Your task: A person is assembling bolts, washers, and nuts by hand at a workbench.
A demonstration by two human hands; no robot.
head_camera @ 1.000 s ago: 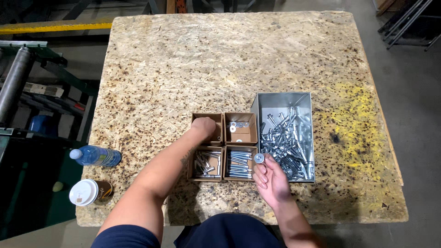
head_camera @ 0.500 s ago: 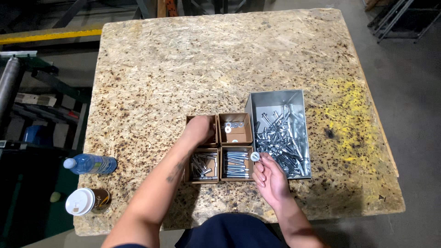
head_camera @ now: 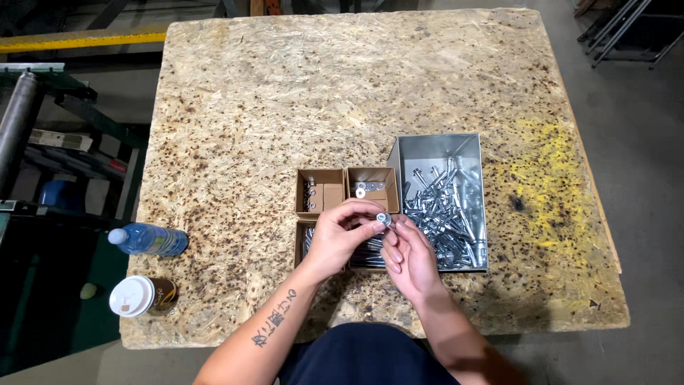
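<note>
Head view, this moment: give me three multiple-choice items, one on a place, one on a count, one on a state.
1. Where does the metal tray of bolts stand?
A. right of the cardboard boxes
B. left of them
C. on the floor

2. How many small cardboard boxes are grouped together?
A. two
B. four
C. six

3. What is the state of the paper cup?
A. tipped over
B. lidded, upright
C. crushed

Answers: 1 A, the tray touches the boxes' right side. 2 B, two rows of two, the near row partly hidden by the hands. 3 B, a white lid faces up.
</note>
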